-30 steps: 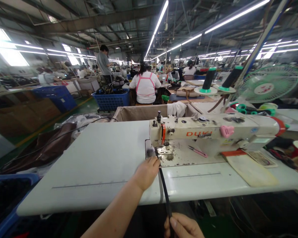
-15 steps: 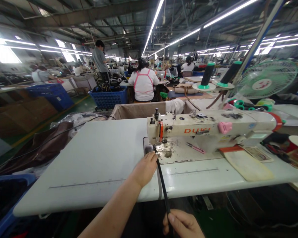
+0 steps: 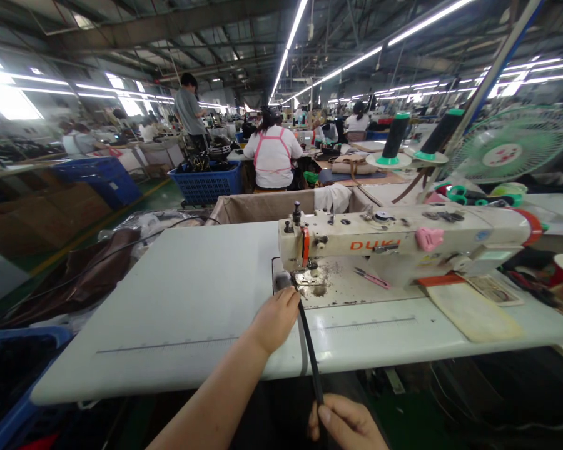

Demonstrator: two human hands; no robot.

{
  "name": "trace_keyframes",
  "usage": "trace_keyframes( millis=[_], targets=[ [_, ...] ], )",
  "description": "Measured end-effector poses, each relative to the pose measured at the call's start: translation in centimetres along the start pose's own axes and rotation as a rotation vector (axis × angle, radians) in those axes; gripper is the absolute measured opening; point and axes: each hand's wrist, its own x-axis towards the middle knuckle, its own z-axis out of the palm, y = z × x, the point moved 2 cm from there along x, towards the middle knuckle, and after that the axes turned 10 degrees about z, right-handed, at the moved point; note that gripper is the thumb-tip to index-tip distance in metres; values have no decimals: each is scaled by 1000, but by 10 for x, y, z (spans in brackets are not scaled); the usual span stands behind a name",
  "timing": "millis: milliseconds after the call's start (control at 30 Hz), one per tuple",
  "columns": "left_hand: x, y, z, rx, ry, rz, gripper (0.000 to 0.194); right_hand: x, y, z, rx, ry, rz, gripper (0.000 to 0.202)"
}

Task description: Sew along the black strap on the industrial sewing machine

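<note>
at the sewing machine (image 3: 356,242), the left hand (image 3: 276,317), grip unclear, covers a black strip (image 3: 310,345); the right hand (image 3: 347,422) pinches it, probably for tension.

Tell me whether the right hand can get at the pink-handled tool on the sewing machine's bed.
Probably yes: nothing visible covers the pink-handled tool, and the table leaves an open approach. But the right hand holds the black strip, which it might need to release first.
</note>
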Motion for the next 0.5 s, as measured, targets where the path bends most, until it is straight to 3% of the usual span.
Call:
trace_keyframes(
  millis=[233,500],
  targets=[
    [1,1,-6,-5,-11,36,20,6,-8,-2,-63,66,-131,45],
    [2,3,-8,-18,-8,24,18,19,29,-2,21,87,-26,58]
  ],
)
